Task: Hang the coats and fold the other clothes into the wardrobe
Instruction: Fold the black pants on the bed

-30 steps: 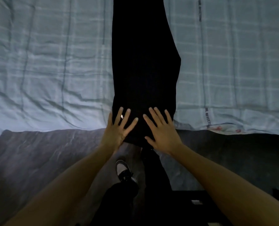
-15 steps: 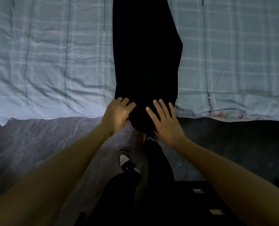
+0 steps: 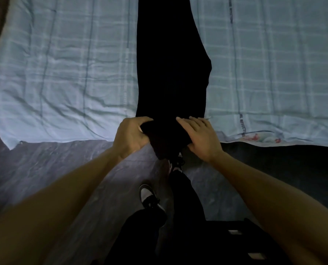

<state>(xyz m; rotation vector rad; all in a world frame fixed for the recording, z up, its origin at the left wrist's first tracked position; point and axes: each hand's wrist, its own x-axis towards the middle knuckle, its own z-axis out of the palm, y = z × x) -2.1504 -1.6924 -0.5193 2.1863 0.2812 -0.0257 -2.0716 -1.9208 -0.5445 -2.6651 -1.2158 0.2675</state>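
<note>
Curling its fingers round the near end of the black garment (image 3: 170,73) on the bed (image 3: 63,73), the left hand (image 3: 129,136) grips. The right hand (image 3: 199,136) presses flat, fingers straight. Folding looks barely begun.

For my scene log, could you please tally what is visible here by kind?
Black trousers: 1
Light-blue checked bedcover: 1
Hands: 2 (left hand, right hand)
Black-and-white sneakers: 2
Total: 6
</note>
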